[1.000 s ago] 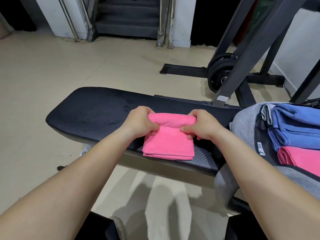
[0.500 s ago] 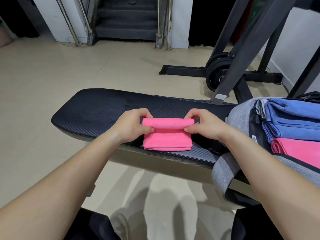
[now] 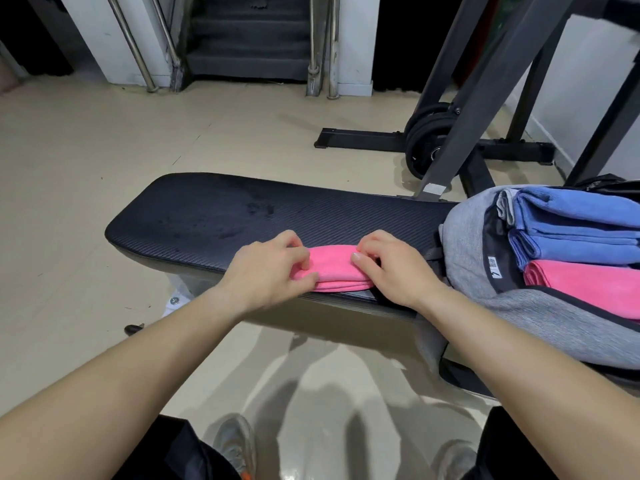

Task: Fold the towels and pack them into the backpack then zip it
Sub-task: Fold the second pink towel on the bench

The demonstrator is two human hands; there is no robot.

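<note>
A pink towel (image 3: 334, 268), folded small and thick, lies at the near edge of the black padded bench (image 3: 221, 216). My left hand (image 3: 268, 270) grips its left end, thumb under the front edge. My right hand (image 3: 391, 266) presses on its right end, fingers curled over the top. To the right, an open grey backpack (image 3: 464, 251) lies on the bench. Inside it are folded blue towels (image 3: 575, 230) stacked above another pink towel (image 3: 585, 289).
A dark steel rack frame (image 3: 485, 95) with weight plates (image 3: 426, 140) stands behind the bench on the right. Beige floor spreads to the left and back. Stairs (image 3: 249, 39) with metal railings are at the far wall. My shoes show below the bench edge.
The far half of the pink towel has been folded toward me onto the near half, leaving a narrower, thicker bundle. Both hands came down onto it and toward the bench's near edge.
</note>
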